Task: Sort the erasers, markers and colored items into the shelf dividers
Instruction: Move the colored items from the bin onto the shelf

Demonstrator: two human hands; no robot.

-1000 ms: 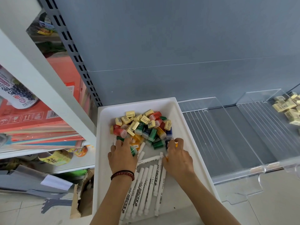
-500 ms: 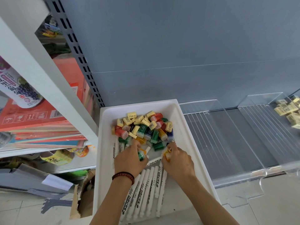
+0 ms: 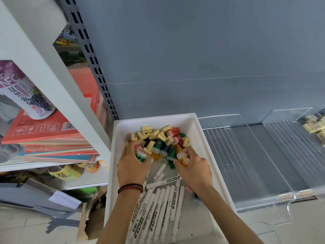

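Head view. Tray: white, holds the unsorted stock. Dividers: clear, to its right. Markers: light, stiff, likely to roll; I'd take them mid-barrel. Colored items: small, probably slick; my left hand curls round a green one, my right hand round an orange one. Erasers: light, grippy; pinch the sides.

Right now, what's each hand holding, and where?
Left hand grips a small green plastic container round its body; right hand grips a small orange plastic container likewise.
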